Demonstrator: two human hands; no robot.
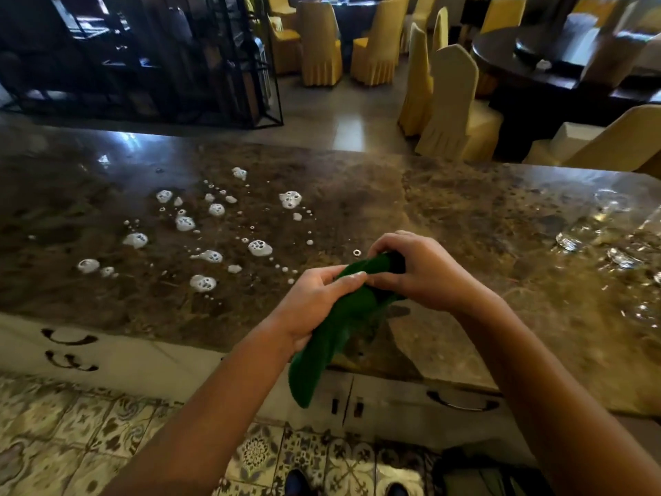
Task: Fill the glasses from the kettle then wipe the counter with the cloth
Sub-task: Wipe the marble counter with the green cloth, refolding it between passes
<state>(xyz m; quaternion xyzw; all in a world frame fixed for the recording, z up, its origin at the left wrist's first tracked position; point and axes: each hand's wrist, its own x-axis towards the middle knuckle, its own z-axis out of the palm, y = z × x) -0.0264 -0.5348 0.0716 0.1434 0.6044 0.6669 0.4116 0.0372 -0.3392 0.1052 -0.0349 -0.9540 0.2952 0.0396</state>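
Both hands hold a green cloth (pixel 322 345) above the near edge of the brown marble counter (pixel 465 216). My left hand (pixel 314 302) pinches its middle, and the lower end hangs down past the counter's edge. My right hand (pixel 422 270) is closed around the cloth's upper end. White foam blobs (pixel 214 230) lie scattered over the counter's left half, apart from the cloth. Clear glasses (pixel 604 227) stand at the counter's far right edge, blurred. No kettle is in view.
White cabinet fronts with dark handles (pixel 461 402) sit below the counter. Patterned floor tiles (pixel 71 431) are underfoot. Beyond the counter stand a black metal rack (pixel 150 59), yellow-covered chairs (pixel 447 102) and a dark round table (pixel 558 66).
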